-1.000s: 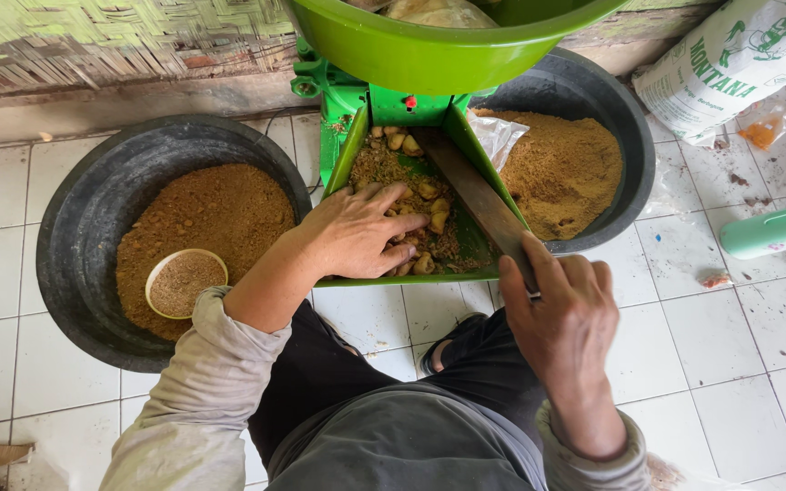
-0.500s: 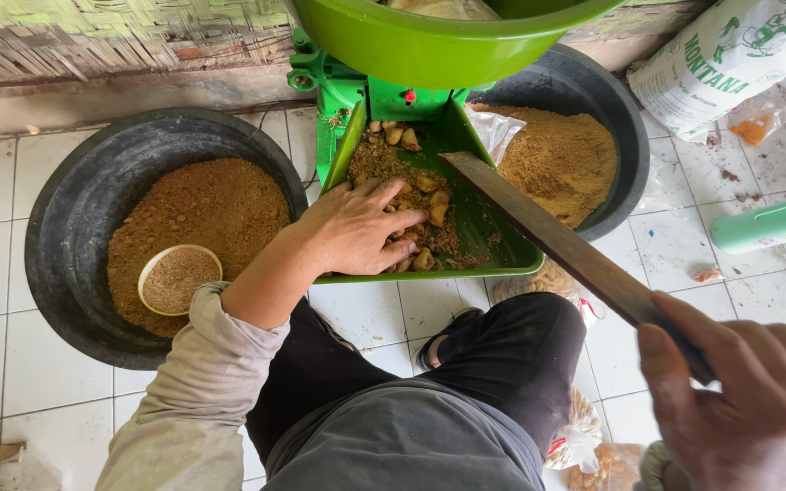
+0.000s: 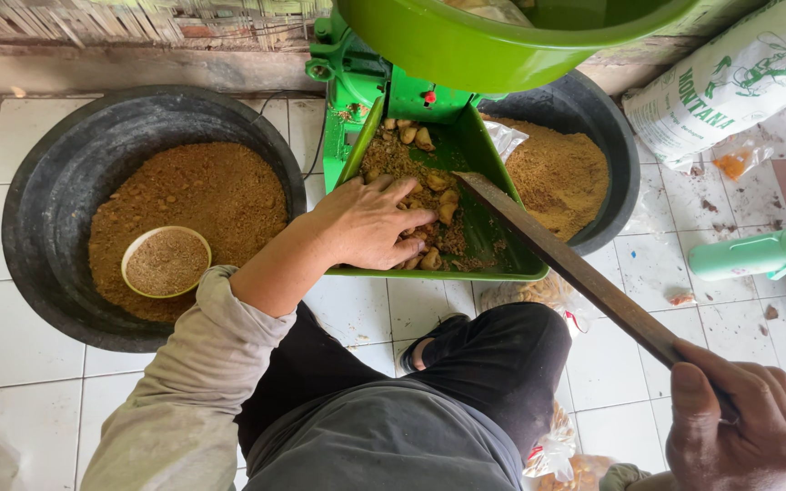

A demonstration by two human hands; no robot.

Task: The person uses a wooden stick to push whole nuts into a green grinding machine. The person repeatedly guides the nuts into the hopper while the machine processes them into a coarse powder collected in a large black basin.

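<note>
White tile floor (image 3: 357, 309) — right hand (image 3: 739, 427) grip holds blade (image 3: 575, 268); left hand (image 3: 370, 223) grip probably loose.

The green metal feed tray (image 3: 488, 195) is narrow, walled on both sides, and roofed at its far end by the big green plastic bowl (image 3: 502, 45), so a hand can enter only from the near edge, where the left hand (image 3: 370, 223) lies flat on the brown chunks (image 3: 438, 195) and the long dark flat blade (image 3: 575, 268), gripped by the right hand (image 3: 739, 432), crosses the right wall. The large black round tub of brown powder (image 3: 56, 209) at left is open from above, except for the small pale bowl (image 3: 166, 262) in it. At right, white floor tiles (image 3: 629, 264) between the second black tub (image 3: 607, 136), the white printed sack (image 3: 730, 82) and the teal plastic bottle (image 3: 757, 253) leave only narrow room.
</note>
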